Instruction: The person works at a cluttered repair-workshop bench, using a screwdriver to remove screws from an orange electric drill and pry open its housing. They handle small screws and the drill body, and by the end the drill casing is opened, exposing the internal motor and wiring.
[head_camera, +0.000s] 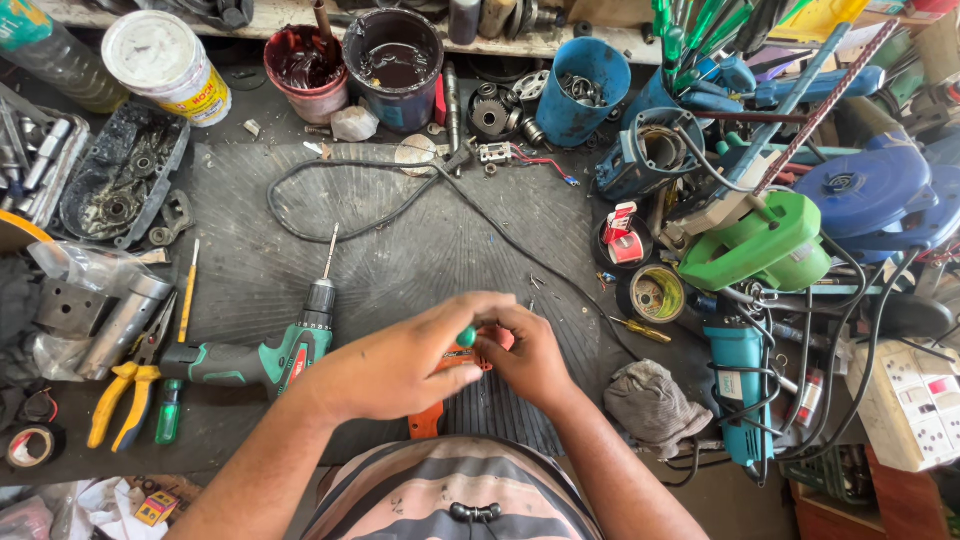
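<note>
My left hand (400, 365) and my right hand (530, 360) meet over the dark rubber mat (400, 250), both closed around a small orange tool part (432, 415) that sticks out below them. A green knob, like a screwdriver handle end (466, 336), shows between my left fingers. The hands hide most of the orange piece. A green cordless drill (265, 358) lies just left of my left hand, its bit pointing away from me.
Yellow pliers (120, 400), a yellow-handled screwdriver (187, 295) and a green screwdriver (168, 412) lie at the left. A black cable (350, 225) loops across the mat. Paint cans and a blue tin stand at the back; green and teal power tools (760, 250) crowd the right, near a grey rag (650, 400).
</note>
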